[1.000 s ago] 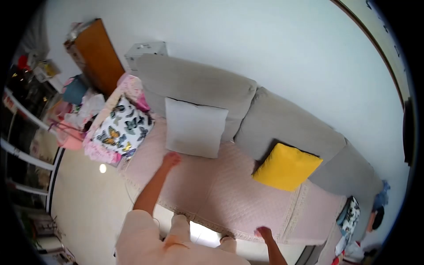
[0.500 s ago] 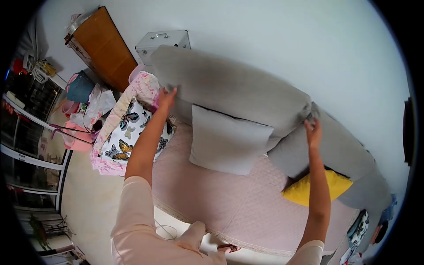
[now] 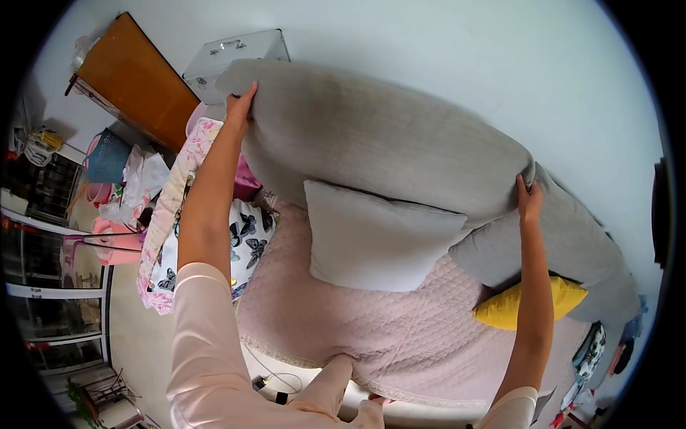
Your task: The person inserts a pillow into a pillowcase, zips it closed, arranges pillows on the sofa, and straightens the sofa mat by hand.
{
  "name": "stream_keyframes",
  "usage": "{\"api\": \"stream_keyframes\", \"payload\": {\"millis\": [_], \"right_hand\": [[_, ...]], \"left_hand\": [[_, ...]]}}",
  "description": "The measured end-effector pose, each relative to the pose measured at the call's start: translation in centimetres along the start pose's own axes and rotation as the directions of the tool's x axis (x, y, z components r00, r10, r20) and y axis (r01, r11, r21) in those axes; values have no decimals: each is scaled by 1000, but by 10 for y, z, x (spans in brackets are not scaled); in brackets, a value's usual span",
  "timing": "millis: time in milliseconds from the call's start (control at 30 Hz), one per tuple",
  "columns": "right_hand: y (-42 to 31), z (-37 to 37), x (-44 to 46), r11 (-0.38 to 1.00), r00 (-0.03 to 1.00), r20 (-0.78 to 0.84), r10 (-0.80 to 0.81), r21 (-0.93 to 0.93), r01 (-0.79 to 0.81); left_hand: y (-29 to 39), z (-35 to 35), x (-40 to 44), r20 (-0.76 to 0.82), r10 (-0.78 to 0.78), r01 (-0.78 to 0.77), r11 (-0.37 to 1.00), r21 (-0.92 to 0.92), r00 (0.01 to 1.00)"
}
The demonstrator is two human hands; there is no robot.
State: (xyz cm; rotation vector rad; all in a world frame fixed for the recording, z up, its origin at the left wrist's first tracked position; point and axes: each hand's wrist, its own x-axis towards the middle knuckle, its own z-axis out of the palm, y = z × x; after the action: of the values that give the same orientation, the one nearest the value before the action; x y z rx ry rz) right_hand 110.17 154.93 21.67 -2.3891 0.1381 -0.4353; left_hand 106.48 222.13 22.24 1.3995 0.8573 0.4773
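A long grey sofa back cushion [image 3: 379, 129] leans against the wall. My left hand [image 3: 241, 106] grips its left end, fingers partly hidden at the edge. At the cushion's right corner, my right hand [image 3: 529, 198] pinches the grey fabric. A light grey square pillow [image 3: 379, 239] rests in front of the cushion, on the pink quilted sofa cover [image 3: 371, 322]. Under my right forearm lies a yellow pillow [image 3: 504, 306], partly covered by the arm. My knee [image 3: 339, 368] presses against the sofa's front edge, and the cover is wrinkled there.
Behind the cushion's left end stands a silver case [image 3: 236, 57], near a brown wooden panel [image 3: 139, 75]. A butterfly-print pillow [image 3: 250, 236] lies at the sofa's left. Pink tubs [image 3: 114, 239] and bags stand farther left. A white cable [image 3: 275, 372] trails on the floor.
Both hands have moved onto the long cushion's ends and closed on them. The left hand rose to the upper left. The knee came against the sofa edge, and the view shifted closer.
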Motion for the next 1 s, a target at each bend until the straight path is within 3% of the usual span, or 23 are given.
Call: {"api": "stream_keyframes", "payload": {"millis": [100, 133, 200, 233, 333, 433, 533, 567, 667, 700, 767, 800, 833, 867, 900, 933, 967, 1000], "right_hand": [[3, 0, -26, 987, 999, -14, -52, 152, 53], [5, 4, -30, 977, 1000, -17, 4, 211, 0], [9, 14, -32, 939, 993, -13, 119, 326, -109], [10, 18, -27, 919, 992, -20, 127, 378, -110], [-7, 7, -17, 903, 991, 7, 136, 411, -127], [-21, -15, -27, 891, 984, 60, 166, 418, -176], [-39, -9, -57, 768, 996, 11, 91, 635, -77], [-33, -6, -55, 778, 994, 38, 105, 619, -106], [-34, 0, -31, 829, 985, 85, 152, 532, -174], [-48, -5, -16, 858, 983, 70, 171, 480, -184], [-54, -8, -11, 815, 995, 21, 96, 573, -91], [-46, -7, -13, 814, 995, -12, 103, 575, -77], [-20, -9, -9, 873, 987, 72, 145, 461, -162], [-21, 4, -16, 871, 987, -13, 160, 473, -135], [5, 10, -11, 908, 986, 84, 147, 383, -168], [16, 21, -7, 910, 979, 80, 189, 360, -205], [-3, 14, -9, 912, 983, 118, 142, 369, -176], [-17, 4, -7, 927, 989, 91, 118, 346, -143]], "left_hand": [[-7, 1, 25, -171, 91, -58, 980, 190, 981], [-9, -5, 39, -170, 178, -99, 914, 393, 969], [-12, -19, 60, -111, 332, -146, 658, 739, 937], [-13, -22, 58, -36, 468, -236, 510, 827, 883], [-10, -27, 55, -85, 582, -300, 533, 791, 809], [1, -37, 42, -138, 561, -425, 744, 515, 816], [-14, -55, 51, -116, 621, -563, 763, 317, 775], [-27, -60, 70, -107, 623, -580, 769, 269, 775], [-17, -46, 63, -145, 641, -550, 737, 393, 754], [-21, -47, 84, -158, 690, -578, 691, 434, 706], [-23, -57, 101, -199, 767, -653, 628, 423, 610], [-17, -58, 91, -143, 656, -621, 751, 227, 741], [-26, -64, 108, -127, 642, -626, 766, 142, 756], [-27, -59, 103, -151, 592, -562, 802, 204, 791], [-47, -60, 129, -156, 662, -617, 744, 258, 733], [-52, -55, 121, -94, 648, -610, 750, 255, 756], [-58, -47, 121, -156, 654, -615, 753, 234, 740], [-63, -54, 137, -123, 563, -520, 812, 264, 817]]}}
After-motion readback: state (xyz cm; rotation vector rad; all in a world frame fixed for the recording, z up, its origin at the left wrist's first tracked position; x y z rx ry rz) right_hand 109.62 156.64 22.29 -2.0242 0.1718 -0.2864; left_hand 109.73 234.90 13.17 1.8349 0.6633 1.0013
